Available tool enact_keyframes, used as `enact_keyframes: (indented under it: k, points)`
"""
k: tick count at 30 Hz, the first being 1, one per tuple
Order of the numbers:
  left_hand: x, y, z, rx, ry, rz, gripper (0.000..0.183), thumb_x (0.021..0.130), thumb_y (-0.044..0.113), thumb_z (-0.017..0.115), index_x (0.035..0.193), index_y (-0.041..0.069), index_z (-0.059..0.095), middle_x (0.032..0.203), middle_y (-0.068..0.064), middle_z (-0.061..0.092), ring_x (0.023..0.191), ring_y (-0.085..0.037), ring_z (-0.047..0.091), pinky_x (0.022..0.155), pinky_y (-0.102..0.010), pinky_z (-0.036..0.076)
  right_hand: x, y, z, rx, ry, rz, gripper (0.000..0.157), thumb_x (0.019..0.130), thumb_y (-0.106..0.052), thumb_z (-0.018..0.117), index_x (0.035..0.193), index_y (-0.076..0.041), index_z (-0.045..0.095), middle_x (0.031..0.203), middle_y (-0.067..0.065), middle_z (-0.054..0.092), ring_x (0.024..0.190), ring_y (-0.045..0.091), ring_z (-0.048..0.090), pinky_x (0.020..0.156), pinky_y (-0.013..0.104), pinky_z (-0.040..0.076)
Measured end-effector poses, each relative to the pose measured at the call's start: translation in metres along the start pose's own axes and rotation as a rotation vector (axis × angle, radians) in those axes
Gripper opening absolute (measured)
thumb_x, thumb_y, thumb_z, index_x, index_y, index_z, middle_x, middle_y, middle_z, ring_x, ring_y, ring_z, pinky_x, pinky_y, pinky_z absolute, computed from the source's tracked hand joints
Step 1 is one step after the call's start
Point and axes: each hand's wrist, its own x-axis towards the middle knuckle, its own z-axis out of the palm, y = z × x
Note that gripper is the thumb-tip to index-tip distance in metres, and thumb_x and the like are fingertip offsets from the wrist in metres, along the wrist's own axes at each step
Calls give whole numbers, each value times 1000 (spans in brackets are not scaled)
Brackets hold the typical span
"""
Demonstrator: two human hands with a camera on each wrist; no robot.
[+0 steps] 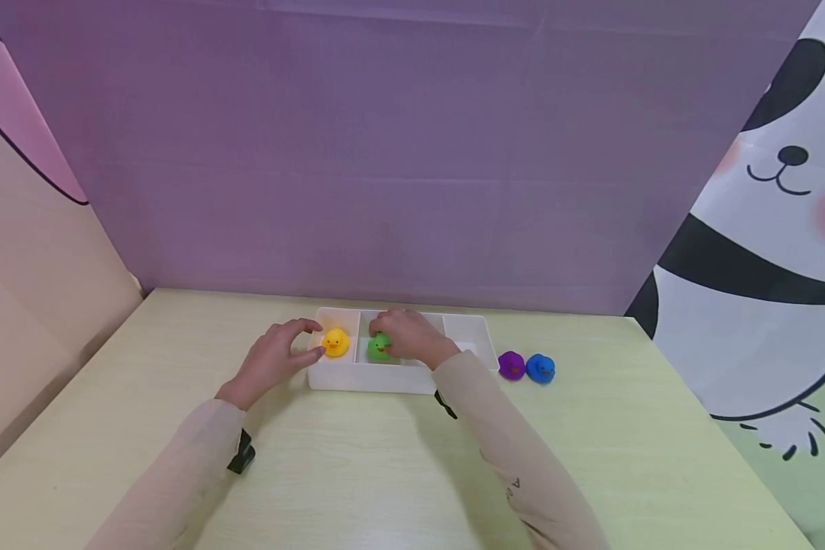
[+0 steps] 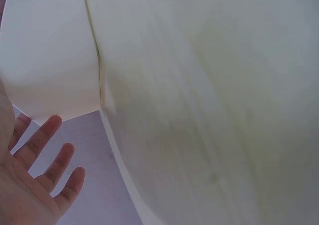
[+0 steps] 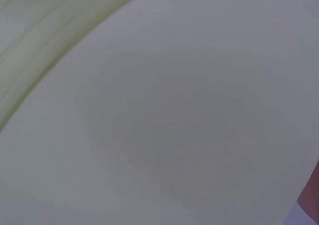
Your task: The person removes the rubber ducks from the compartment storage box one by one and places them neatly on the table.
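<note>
Green duck (image 1: 380, 347) is in the tray (image 1: 364, 378), in the second compartment from the left end; contact with the compartment floor cannot be confirmed. The right hand (image 1: 412, 334) is nearer: it reaches in over the tray's near wall, fingers curled, and pinches the duck, which lies at the fingertips, to the left of the palm. The left hand (image 1: 268, 359) is at the tray's left end, thumb and fingers spread, holding nothing, beside the yellow duck (image 1: 335, 343); contact with that duck cannot be determined. The green duck's bill points toward the table's (image 1: 330, 466) near edge, slightly right; its rounded, partly covered body shows no clear long axis. The tray's long axis runs roughly parallel to the table's far edge.
</note>
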Motion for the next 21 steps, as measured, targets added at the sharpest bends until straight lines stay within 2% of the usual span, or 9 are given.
enact_keyframes:
  k: [8, 13, 21]
  points:
    - [-1, 1, -2, -7, -4, -7, 42, 84, 35, 62, 120, 14, 56, 120, -5, 58, 105, -33, 51, 88, -49, 41, -3, 0, -3, 1, 13, -20, 24, 78, -14, 71, 102, -15, 66, 102, -2, 65, 94, 17, 57, 86, 35, 48]
    - [-1, 0, -2, -6, -5, -9, 42, 84, 35, 62, 120, 14, 56, 121, -5, 58, 105, -32, 50, 88, -48, 41, -4, 1, -6, -12, 32, -49, 25, 78, -14, 71, 103, -14, 65, 102, -1, 64, 94, 17, 57, 83, 32, 49]
    - [-1, -1, -3, 5, 1, -10, 42, 84, 34, 63, 120, 14, 56, 121, -6, 58, 105, -32, 50, 88, -49, 41, -8, 0, -19, 15, 61, -75, 27, 79, -12, 69, 105, -14, 65, 105, 0, 64, 97, 18, 58, 83, 31, 49]
